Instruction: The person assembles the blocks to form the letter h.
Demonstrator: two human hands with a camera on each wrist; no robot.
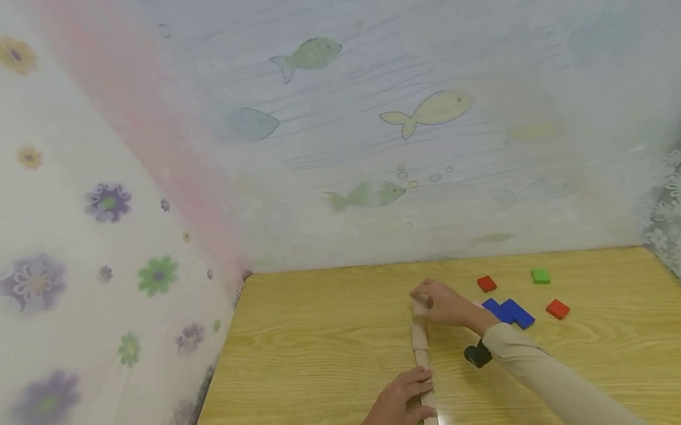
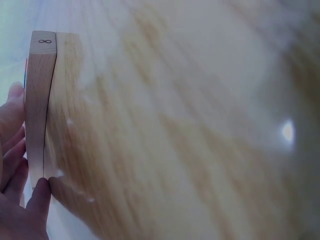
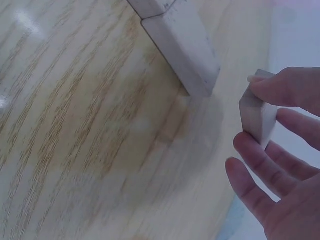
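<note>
A row of plain wooden blocks [image 1: 422, 360] lies end to end on the wooden table [image 1: 305, 354]. My left hand [image 1: 412, 390] holds the row near its close end, fingers along one side of a block with an infinity mark [image 2: 41, 100] and thumb [image 2: 39, 197] against it. Beyond the row's far end my right hand [image 1: 427, 302] pinches a small wooden block [image 3: 257, 119] between its fingers [image 3: 285, 87]. That block hangs tilted just off the last laid block [image 3: 182, 47], a short gap apart.
Right of the row lie two red blocks [image 1: 486, 284] [image 1: 558, 309], a green block [image 1: 540, 276] and blue pieces [image 1: 509, 311]. Translucent sheets printed with fish [image 1: 429, 112] and flowers [image 1: 33, 281] wall in the table at the back and both sides.
</note>
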